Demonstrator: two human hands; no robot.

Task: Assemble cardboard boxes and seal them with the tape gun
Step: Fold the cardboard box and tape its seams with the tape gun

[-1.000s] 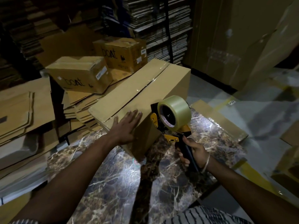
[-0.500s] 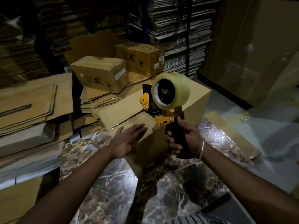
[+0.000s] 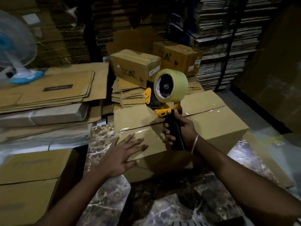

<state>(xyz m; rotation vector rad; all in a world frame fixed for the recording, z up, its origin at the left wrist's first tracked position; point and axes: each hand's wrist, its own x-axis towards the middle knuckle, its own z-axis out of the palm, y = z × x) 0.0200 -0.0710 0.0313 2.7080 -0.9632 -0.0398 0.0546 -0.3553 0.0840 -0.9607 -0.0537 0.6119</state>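
Box [image 3: 203,126] is lying taped on the desk [image 3: 179,201], just under my right grip [image 3: 180,132], which is wrapping the tape gun [image 3: 164,97] handle. My left grip [image 3: 122,154] is pressing flat-fingered on its near corner; I judge I'm finishing this seam, needing the gun set aside next.

One head camera looks forward and down, close over the table [image 3: 171,207] (no second view).

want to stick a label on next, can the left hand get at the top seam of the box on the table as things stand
Probably yes. The left hand lies open on the box's near top, and the taped seam runs just beyond its fingers, uncovered. The tape gun, gripped by the right hand, is raised above it.
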